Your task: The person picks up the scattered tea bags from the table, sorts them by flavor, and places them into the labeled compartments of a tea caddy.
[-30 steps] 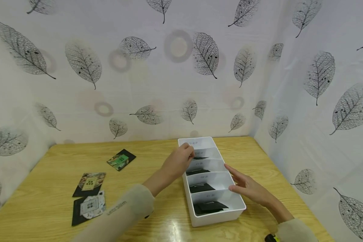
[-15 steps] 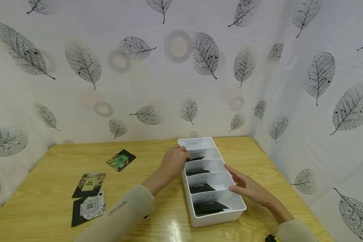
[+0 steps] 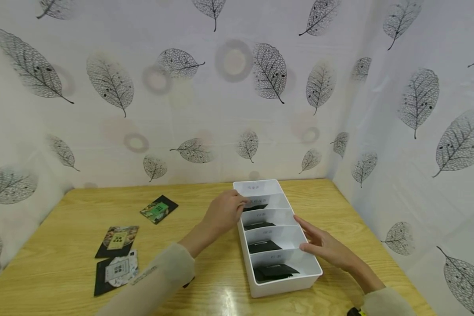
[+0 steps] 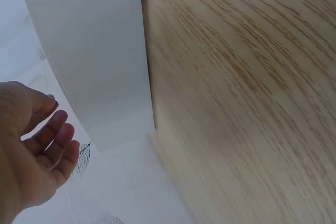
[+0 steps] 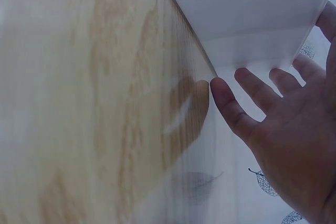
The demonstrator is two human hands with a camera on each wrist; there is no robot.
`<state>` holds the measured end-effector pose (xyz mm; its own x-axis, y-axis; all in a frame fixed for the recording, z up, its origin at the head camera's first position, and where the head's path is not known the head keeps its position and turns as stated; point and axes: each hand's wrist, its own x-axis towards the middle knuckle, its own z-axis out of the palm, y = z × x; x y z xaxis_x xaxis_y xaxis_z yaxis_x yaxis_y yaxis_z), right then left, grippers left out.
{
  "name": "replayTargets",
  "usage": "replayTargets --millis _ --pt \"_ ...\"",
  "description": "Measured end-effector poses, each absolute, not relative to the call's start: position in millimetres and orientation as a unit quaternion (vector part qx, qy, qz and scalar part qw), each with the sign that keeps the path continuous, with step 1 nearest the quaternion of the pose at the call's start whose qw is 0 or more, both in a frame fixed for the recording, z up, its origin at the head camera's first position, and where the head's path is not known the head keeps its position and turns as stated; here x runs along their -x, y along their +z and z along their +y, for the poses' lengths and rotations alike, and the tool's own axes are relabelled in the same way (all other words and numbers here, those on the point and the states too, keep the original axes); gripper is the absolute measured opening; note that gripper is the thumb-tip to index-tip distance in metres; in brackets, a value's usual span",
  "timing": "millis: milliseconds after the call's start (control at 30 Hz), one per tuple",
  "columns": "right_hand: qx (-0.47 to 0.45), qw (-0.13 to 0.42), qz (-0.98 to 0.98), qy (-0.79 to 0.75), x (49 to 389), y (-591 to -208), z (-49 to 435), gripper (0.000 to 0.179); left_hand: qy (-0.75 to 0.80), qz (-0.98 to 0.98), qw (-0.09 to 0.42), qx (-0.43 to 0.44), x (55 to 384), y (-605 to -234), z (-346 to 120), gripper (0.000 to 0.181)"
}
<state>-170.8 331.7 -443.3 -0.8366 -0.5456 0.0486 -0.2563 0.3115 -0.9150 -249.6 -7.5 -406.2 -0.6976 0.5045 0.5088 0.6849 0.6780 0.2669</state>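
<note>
A long white box [image 3: 283, 287] with dividers stands on the table, its compartments bearing small handwritten labels. Black packets lie in several compartments, the largest showing in the nearest one [image 3: 275, 271]; the farthest one shows none. My left hand [image 3: 223, 213] is at the box's left rim, near the far compartments. In the left wrist view the fingers of that hand [image 4: 31, 153] are loosely bent, with nothing visible between them. On the opposite side, my right hand [image 3: 328, 248] rests against the box, with fingers spread along its outer wall [image 5: 252, 3] in the right wrist view.
On the wooden table [image 3: 63, 272] at left lie a green-labelled packet [image 3: 159, 210], a yellow-labelled packet [image 3: 117, 241] and a grey-white packet [image 3: 117, 271]. A small black-and-yellow item [image 3: 354, 311] shows near my right sleeve. Leaf-patterned cloth [image 3: 209, 109] hangs behind and at the sides.
My left hand has moved left, from over the far compartments to the box's left rim. My right hand and the packets on the table have stayed in place.
</note>
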Motion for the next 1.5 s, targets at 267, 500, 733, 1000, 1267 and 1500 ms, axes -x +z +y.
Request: replayTargets --millis 267,500,733,1000,1267,1500 --pt "0.256 0.132 0.801 -0.525 169.6 -442.7 332.6 0.073 -0.327 -0.905 0.1 0.254 247.0 -404.2 -43.9 0.029" --pt "0.252 0.136 0.802 -0.524 168.4 -442.0 333.8 0.073 -0.386 -0.9 0.059 0.191 246.6 -403.7 -89.1 0.041" --pt "0.252 0.141 0.798 -0.529 167.5 -441.6 333.6 0.073 -0.416 -0.899 0.025 0.135 244.6 -411.6 -130.1 0.057" --pt "0.254 0.141 0.798 -0.528 167.4 -442.0 333.8 0.073 -0.406 -0.911 0.001 0.077 243.4 -420.4 -170.4 0.067" --pt "0.256 0.137 0.797 -0.529 167.7 -441.3 331.5 0.073 -0.351 -0.936 -0.034 0.0 243.8 -424.3 -202.5 0.074" --pt "0.244 0.142 0.801 -0.528 169.4 -442.0 330.1 0.073 -0.27 -0.959 -0.061 -0.053 246.0 -427.3 -214.6 0.073"
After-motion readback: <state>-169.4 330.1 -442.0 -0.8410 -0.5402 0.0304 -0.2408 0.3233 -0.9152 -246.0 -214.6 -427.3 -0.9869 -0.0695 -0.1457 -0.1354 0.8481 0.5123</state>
